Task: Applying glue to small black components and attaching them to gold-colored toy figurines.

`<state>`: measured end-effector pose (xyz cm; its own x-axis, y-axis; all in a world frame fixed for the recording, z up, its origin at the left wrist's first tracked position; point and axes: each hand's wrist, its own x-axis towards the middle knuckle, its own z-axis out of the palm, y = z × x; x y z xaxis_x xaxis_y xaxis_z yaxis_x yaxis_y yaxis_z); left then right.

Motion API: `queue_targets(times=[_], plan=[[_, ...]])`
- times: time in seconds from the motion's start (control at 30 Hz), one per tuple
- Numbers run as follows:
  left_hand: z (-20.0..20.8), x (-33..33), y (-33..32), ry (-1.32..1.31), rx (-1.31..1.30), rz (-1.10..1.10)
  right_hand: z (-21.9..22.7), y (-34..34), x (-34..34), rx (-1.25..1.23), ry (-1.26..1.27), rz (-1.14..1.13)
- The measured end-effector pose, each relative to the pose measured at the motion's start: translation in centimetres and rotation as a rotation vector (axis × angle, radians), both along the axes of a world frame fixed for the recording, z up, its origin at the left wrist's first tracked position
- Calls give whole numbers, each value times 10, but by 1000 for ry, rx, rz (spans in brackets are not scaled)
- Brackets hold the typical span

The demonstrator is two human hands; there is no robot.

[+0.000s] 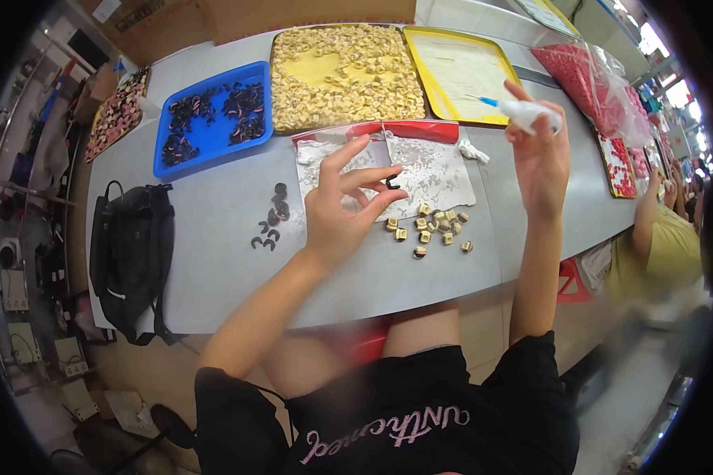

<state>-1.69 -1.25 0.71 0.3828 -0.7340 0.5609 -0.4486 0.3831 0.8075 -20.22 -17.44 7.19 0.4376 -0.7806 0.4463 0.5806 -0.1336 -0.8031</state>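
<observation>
Between the thumb and a fingertip of my left hand (337, 210) is a small black curved piece (390, 184), held over a glue-spotted white sheet (436, 176). Raised to the right, my right hand (540, 162) grips a white squeeze bottle (537, 119) with a blue needle tip pointing left. Below the sheet lie several small cream-and-dark blocks (425, 225) in a loose cluster. More black curved pieces (271, 233) are scattered on the grey table left of my left hand.
Farther back stand a blue tray (160, 142) of black pieces, a yellow tray (337, 70) of cream blocks and a yellow-rimmed tray (459, 75). A black bag (133, 253) lies at the left. Bags of red pieces (582, 83) and a co-worker (650, 253) are at the right.
</observation>
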Motion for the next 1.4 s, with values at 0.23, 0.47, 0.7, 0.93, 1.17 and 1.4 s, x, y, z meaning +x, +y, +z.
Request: queue_targets(times=[0.23,0.47,0.7,0.93,1.17,1.4], plan=[[0,-3,2,-29,8,-26,-63,20,-24,-800,886,-246],[2,6,2,-94,39,1,-48,21,-43,-831,1028,-432],[0,6,0,-84,44,-11,-57,0,-90,-874,1453,-843],[1,8,-2,-86,46,-18,-68,-9,-88,-837,1419,-817],[-1,11,-2,-95,37,-14,-45,0,-51,-639,1070,-733],[-4,16,-3,-96,-68,25,-26,31,38,-334,507,44]])
